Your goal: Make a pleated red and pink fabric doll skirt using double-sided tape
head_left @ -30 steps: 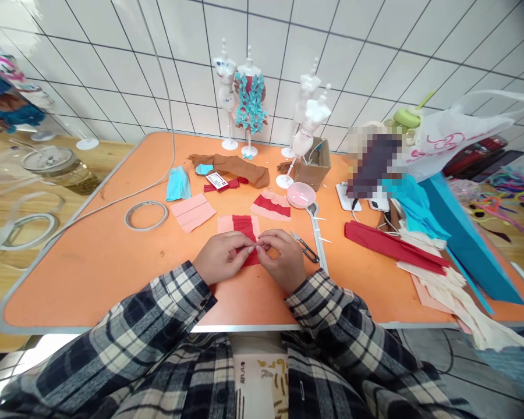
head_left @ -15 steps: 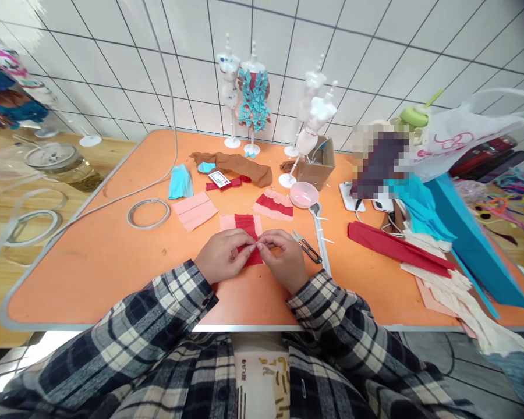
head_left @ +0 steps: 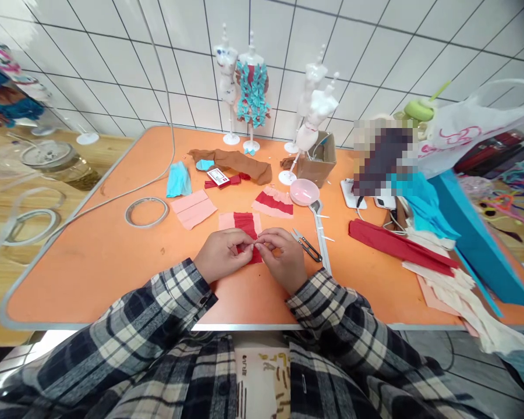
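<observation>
Pinching with both hands at once: the left hand (head_left: 222, 254) and the right hand (head_left: 282, 259) meet fingertip to fingertip at the near middle of the orange table (head_left: 113, 262), fingers curled in tight and nipped onto the near end of the red crepe paper (head_left: 247, 224). That red strip lies on the tabletop, running away from the person, its far end resting over a pale pink paper piece (head_left: 225, 221) that peeks out on both sides. Just right of the right hand lie the thread snips (head_left: 306, 245), and beyond them sits a round pink dish (head_left: 304, 192). Off to the left there's a tape ring (head_left: 146, 211) and a pink sheet (head_left: 194, 208), well apart from the hands. At the back, by the tiled wall, a small dress form (head_left: 252, 93) wears a teal ruffled dress
</observation>
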### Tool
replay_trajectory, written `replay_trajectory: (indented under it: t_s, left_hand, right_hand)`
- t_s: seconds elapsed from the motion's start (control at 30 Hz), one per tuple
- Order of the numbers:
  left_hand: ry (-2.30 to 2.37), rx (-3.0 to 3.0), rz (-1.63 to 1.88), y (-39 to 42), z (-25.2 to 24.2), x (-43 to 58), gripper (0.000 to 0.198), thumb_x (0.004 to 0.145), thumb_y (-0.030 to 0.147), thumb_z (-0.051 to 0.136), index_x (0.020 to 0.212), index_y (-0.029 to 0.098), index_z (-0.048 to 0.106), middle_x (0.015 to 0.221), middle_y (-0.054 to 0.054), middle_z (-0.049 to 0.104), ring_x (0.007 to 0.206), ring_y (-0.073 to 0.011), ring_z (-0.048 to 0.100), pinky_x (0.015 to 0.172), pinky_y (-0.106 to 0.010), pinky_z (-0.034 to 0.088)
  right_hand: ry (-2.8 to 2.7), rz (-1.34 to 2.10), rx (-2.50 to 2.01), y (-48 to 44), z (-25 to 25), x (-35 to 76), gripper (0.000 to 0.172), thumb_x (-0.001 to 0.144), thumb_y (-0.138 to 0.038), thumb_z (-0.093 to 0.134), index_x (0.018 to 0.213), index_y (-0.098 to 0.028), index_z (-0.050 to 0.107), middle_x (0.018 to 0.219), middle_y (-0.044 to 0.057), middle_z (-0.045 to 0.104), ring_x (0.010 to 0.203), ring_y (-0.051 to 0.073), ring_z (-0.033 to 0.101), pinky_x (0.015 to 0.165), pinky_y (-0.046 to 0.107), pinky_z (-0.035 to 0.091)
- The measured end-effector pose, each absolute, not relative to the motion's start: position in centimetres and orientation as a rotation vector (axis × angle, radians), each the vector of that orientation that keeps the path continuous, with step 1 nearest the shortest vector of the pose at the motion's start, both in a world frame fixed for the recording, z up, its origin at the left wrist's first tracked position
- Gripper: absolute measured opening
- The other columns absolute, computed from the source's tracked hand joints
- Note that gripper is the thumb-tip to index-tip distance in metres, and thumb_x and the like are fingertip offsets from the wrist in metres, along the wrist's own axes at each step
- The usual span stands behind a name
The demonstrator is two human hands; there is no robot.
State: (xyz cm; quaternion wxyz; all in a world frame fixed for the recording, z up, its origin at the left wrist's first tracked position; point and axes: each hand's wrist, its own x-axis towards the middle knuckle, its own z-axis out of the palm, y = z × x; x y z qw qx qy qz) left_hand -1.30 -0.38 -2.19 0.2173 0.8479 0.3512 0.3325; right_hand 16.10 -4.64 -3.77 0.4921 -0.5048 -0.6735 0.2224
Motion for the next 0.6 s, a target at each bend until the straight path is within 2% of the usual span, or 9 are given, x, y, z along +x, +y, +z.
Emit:
replay_trajectory:
  t_s: [0.13, 0.3, 0.6]
  left_hand:
    - [0.957, 2.327, 0.927, -0.26, -2.06, -1.35, 0.012, 0.081, 0.017, 0.059, 0.078, 0.017, 0.071, 0.072, 0.0, 0.072, 0.063, -0.0097, 0.064, 0.062, -0.018, 0.048]
    - [0.929, 2.274, 0.94, -0.19, -1.96, -1.35, 0.015, 0.086, 0.018, 0.057, 0.08, 0.016, 0.071, 0.074, -0.001, 0.072, 0.064, -0.0095, 0.065, 0.062, -0.018, 0.049]
    - [0.944, 2.358, 0.89, -0.24, -2.27, -1.4, 0.014, 0.084, 0.023, 0.059, 0.08, 0.017, 0.071, 0.067, 0.001, 0.069, 0.057, -0.009, 0.062, 0.055, -0.018, 0.046]
  right_hand:
    - [-1.632, 0.526, -1.226, -4.5, -3.8, 16.22, 0.009, 0.087, -0.021, 0.063, 0.088, -0.022, 0.072, 0.094, 0.005, 0.069, 0.079, 0.015, 0.065, 0.067, 0.027, 0.057]
    - [-1.727, 0.356, -1.246, -4.41, -3.78, 16.61, 0.01, 0.088, -0.022, 0.063, 0.089, -0.023, 0.073, 0.093, 0.004, 0.07, 0.088, 0.016, 0.066, 0.079, 0.029, 0.055]
    - [-1.935, 0.102, -1.281, -4.6, -3.55, 16.9, 0.01, 0.088, -0.02, 0.061, 0.088, -0.023, 0.071, 0.097, 0.004, 0.073, 0.089, 0.017, 0.066, 0.077, 0.033, 0.049]
